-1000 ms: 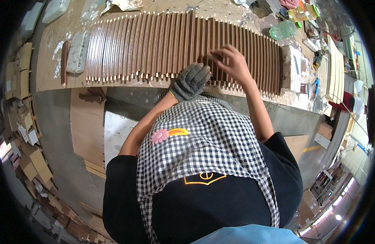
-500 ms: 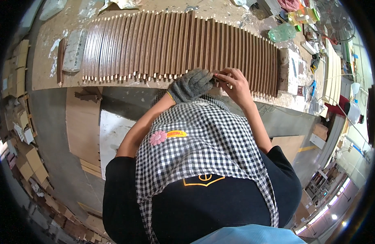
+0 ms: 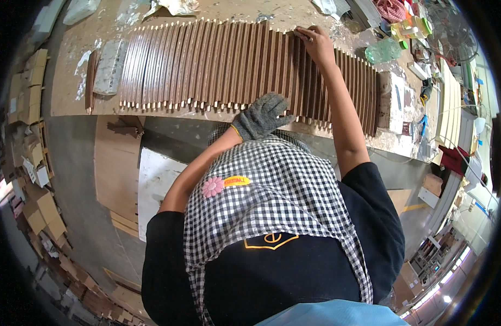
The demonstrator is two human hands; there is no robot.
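Note:
A long row of dark brown wooden strips (image 3: 228,65) lies side by side on the workbench, with pale pegs showing at the near and far ends. My left hand (image 3: 263,115), in a dark grey knitted glove, rests at the near ends of the strips around the middle of the row. Its fingers are stretched out and the thumb is apart. At the far ends, right of the middle, is my bare right hand (image 3: 317,46), its fingertips pinched together over the strip ends. What sits between those fingertips is hidden. My right forearm crosses above several strips.
A paint-stained block (image 3: 109,68) stands left of the row, beside a separate strip (image 3: 91,81). Another pale block (image 3: 390,103) borders its right end. Green-capped bottles, including a clear green one (image 3: 384,50), lie at the far right. A white board (image 3: 160,185) is below the bench.
My right hand has moved from beside my left hand at the near edge to the strips' far ends. My left hand has shifted slightly right, its fingers now stretched out.

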